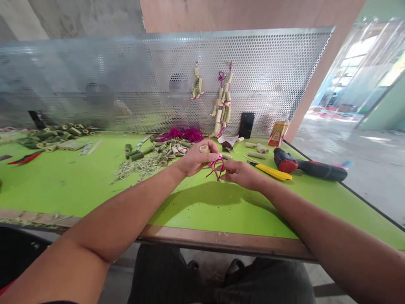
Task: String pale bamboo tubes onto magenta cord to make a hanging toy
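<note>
Over the middle of the green table (95, 194), my left hand (196, 159) is closed round a short, pale bamboo tube (204, 149) whose hollow end faces up. Looped magenta cord (217, 169) hangs from the fingertips of that hand. My right hand (238, 173) reaches in from the right with bent fingers, and its fingertips pinch the cord. The exact grip of those fingertips is partly hidden. Just beyond the hands lies another bamboo piece (226, 156).
Cut bamboo pieces (137, 155), shavings (136, 168) and a magenta cord heap (190, 135) lie behind my left hand. A yellow cutter knife (274, 171) and power drill (319, 169) lie right. Bamboo figures (226, 99) hang on the perforated metal panel (262, 63).
</note>
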Tool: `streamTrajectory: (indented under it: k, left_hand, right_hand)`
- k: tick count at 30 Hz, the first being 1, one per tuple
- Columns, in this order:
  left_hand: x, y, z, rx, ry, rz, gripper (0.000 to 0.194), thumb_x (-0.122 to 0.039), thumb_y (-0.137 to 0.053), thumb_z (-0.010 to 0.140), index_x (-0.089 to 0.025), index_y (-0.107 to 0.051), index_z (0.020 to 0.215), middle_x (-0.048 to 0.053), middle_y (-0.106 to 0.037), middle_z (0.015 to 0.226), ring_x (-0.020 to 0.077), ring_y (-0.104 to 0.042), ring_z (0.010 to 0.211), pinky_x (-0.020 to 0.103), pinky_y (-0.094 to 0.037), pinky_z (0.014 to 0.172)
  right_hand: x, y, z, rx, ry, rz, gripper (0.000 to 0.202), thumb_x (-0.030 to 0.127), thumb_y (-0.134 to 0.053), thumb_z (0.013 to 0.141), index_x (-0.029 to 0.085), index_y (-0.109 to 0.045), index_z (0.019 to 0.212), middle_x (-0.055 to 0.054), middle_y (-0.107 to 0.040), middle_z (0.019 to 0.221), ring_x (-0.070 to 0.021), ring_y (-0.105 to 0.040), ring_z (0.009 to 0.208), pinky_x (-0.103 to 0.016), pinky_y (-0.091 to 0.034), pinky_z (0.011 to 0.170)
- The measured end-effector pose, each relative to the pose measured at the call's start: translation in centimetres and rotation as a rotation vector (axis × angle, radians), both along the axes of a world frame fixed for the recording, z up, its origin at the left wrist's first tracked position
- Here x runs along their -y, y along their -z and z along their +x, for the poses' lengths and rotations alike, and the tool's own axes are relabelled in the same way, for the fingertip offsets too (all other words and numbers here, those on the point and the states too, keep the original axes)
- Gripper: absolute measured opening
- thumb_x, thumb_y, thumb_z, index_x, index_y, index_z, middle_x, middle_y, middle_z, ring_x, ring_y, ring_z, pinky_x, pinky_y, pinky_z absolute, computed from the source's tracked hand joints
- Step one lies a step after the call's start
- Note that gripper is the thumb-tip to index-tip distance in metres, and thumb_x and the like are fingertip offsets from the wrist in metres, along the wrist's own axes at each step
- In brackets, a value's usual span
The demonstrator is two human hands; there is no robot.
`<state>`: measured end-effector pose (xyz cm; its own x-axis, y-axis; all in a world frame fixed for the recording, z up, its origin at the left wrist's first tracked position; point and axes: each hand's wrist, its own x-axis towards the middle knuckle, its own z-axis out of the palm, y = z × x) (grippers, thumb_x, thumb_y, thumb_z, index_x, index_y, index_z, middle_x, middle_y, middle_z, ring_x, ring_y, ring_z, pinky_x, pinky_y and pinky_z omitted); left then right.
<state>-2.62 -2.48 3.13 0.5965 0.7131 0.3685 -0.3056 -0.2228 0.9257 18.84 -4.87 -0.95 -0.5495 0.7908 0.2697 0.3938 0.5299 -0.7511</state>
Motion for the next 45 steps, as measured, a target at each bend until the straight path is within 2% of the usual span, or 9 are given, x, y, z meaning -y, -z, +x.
streamTrajectory:
  k: [4,14,20,27,30,33,38,41,45]
  left_hand:
    - [0.1,0.1,0.1,0.003,-0.006,0.006,0.032,-0.029,-0.088,0.068,-0.014,-0.063,0.082,-0.001,-0.064,0.072,0.0056,-0.057,0.056,0.018,-0.045,0.051]
    - [0.4,0.2,0.3,-0.007,-0.015,0.011,0.031,-0.029,-0.087,0.069,-0.015,-0.063,0.082,-0.001,-0.064,0.073,0.0056,-0.055,0.057,0.019,-0.043,0.052]
    - [0.5,0.2,0.3,-0.009,-0.001,0.025,0.029,-0.028,-0.086,0.071,-0.016,-0.063,0.083,-0.001,-0.064,0.073,0.0059,-0.054,0.057,0.019,-0.041,0.051]
    - [0.5,0.0,0.1,-0.022,0.044,0.036,0.031,-0.03,-0.088,0.069,-0.015,-0.065,0.083,0.0,-0.065,0.075,0.0071,-0.057,0.059,0.02,-0.045,0.054]
    - [0.7,-0.2,-0.1,-0.068,0.125,0.037,0.032,-0.03,-0.088,0.067,-0.015,-0.065,0.083,0.001,-0.065,0.072,0.0087,-0.059,0.06,0.021,-0.047,0.055]
    - [0.9,-0.5,-0.3,-0.129,0.195,0.03,0.036,-0.031,-0.09,0.065,-0.014,-0.064,0.084,0.001,-0.065,0.071,0.008,-0.057,0.057,0.02,-0.046,0.052]
    - [1.0,-0.8,-0.5,-0.217,0.291,0.034,0.041,-0.033,-0.091,0.063,-0.013,-0.065,0.087,0.001,-0.067,0.071,0.0084,-0.059,0.055,0.02,-0.048,0.051]
    - [1.0,-0.9,-0.5,-0.239,0.309,0.03,0.04,-0.033,-0.091,0.062,-0.013,-0.065,0.085,0.001,-0.068,0.069,0.0094,-0.061,0.055,0.021,-0.049,0.051]
    - [0.7,-0.8,-0.5,-0.172,0.273,0.01,0.04,-0.031,-0.091,0.063,-0.014,-0.065,0.088,0.001,-0.069,0.069,0.0083,-0.058,0.052,0.02,-0.047,0.049]
  right_hand:
    - [0.2,-0.4,-0.2,0.044,-0.103,0.114,0.019,0.026,-0.066,0.085,0.023,-0.078,0.099,-0.006,-0.074,0.11,-0.0218,-0.066,0.103,-0.04,-0.049,0.097]
    - [0.8,-0.5,-1.0,0.076,-0.098,0.145,0.019,0.032,-0.061,0.091,0.025,-0.077,0.096,-0.004,-0.076,0.102,-0.0191,-0.068,0.094,-0.035,-0.052,0.09]
    - [1.0,-0.6,-1.3,0.048,-0.114,0.119,0.017,0.032,-0.06,0.089,0.023,-0.074,0.089,-0.003,-0.074,0.096,-0.0204,-0.066,0.092,-0.037,-0.051,0.089]
    - [1.0,-0.8,-1.7,-0.127,-0.066,-0.069,0.011,0.031,-0.067,0.081,0.02,-0.064,0.08,0.0,-0.064,0.075,-0.0157,-0.058,0.072,-0.032,-0.049,0.07]
    - [0.9,-0.7,-1.7,-0.286,-0.012,-0.223,0.019,0.033,-0.07,0.077,0.021,-0.055,0.077,0.003,-0.059,0.067,-0.0108,-0.049,0.054,-0.026,-0.04,0.052]
    - [0.8,-0.7,-1.5,-0.365,0.024,-0.255,0.024,0.03,-0.072,0.073,0.022,-0.049,0.075,0.006,-0.053,0.059,-0.0083,-0.041,0.047,-0.024,-0.031,0.045]
    - [0.8,-0.8,-1.2,-0.33,0.017,-0.212,0.02,0.03,-0.071,0.074,0.021,-0.054,0.075,0.006,-0.052,0.06,-0.0089,-0.041,0.05,-0.025,-0.031,0.048]
    - [0.7,-0.8,-1.1,-0.313,-0.014,-0.172,0.017,0.031,-0.071,0.075,0.02,-0.058,0.076,0.004,-0.054,0.064,-0.0104,-0.045,0.057,-0.026,-0.036,0.055]
    - [0.8,-0.7,-1.0,-0.146,-0.001,-0.047,0.015,0.019,-0.067,0.072,0.02,-0.065,0.087,0.001,-0.063,0.08,-0.0139,-0.052,0.071,-0.029,-0.044,0.067]
